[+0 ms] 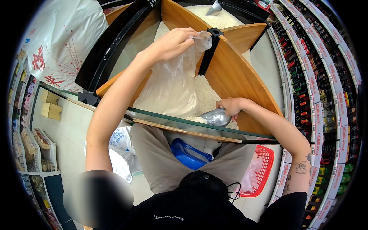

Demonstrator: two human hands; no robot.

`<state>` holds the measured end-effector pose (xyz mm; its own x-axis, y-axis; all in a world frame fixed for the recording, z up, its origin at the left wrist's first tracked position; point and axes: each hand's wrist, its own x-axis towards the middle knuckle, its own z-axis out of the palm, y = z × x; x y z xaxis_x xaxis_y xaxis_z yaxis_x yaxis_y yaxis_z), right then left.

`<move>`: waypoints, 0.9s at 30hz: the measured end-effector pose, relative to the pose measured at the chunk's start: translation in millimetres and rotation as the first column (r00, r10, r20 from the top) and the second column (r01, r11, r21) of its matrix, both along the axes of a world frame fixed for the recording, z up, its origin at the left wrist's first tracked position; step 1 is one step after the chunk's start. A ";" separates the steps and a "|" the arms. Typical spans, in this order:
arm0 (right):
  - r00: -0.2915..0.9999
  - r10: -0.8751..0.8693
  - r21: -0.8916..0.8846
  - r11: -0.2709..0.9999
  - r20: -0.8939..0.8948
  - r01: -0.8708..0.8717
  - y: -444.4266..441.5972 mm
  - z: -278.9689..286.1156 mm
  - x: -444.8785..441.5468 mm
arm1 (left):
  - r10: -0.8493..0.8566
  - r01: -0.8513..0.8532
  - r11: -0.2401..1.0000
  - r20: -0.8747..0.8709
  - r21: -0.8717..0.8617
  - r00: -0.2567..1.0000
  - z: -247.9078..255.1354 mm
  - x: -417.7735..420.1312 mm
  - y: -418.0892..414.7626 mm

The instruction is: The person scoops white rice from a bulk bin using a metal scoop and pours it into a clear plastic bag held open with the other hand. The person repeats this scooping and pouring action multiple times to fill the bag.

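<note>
In the head view my left hand [176, 43] grips the gathered top of a clear plastic bag [175, 83]. The bag hangs inside a wooden bin compartment and rests on loose white rice [208, 90]; pale grain shows through its lower part. My right hand [231, 107] holds a metal scoop [217, 117] low in the same compartment, near the bin's right wooden wall. Some rice lies at the scoop's mouth, close to the bag's lower right side. Part of the scoop is seen through the glass front panel [172, 118].
Wooden dividers [238, 66] and a black post flank the compartment. Behind lies more rice with another metal scoop [214, 8]. A large printed sack [66, 43] stands left. Below are a blue container [189, 153] and a red basket [266, 169]; bottle shelves [304, 95] line the right.
</note>
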<state>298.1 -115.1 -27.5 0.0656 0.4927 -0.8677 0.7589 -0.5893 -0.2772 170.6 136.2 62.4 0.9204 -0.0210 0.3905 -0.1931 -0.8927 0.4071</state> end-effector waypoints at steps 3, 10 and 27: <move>0.999 0.006 0.057 0.998 -0.045 -0.004 4.2 7.6 -0.7 | -0.018 0.017 1.000 0.076 0.019 0.997 -2.7 0.1 1.6; 0.975 0.052 0.351 0.936 -0.216 0.028 10.3 18.0 5.9 | -0.028 0.027 0.999 0.077 0.020 0.997 -3.8 1.2 2.5; 0.985 -0.172 0.802 0.587 -0.008 0.109 -11.7 153.7 9.7 | -0.085 0.087 0.996 -0.065 0.022 0.994 6.9 -2.9 -3.3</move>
<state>307.8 -126.8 126.2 0.2339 0.9644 -0.1232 0.7204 -0.2570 -0.6442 167.7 132.8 69.4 0.9379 -0.1100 0.3291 -0.2438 -0.8837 0.3995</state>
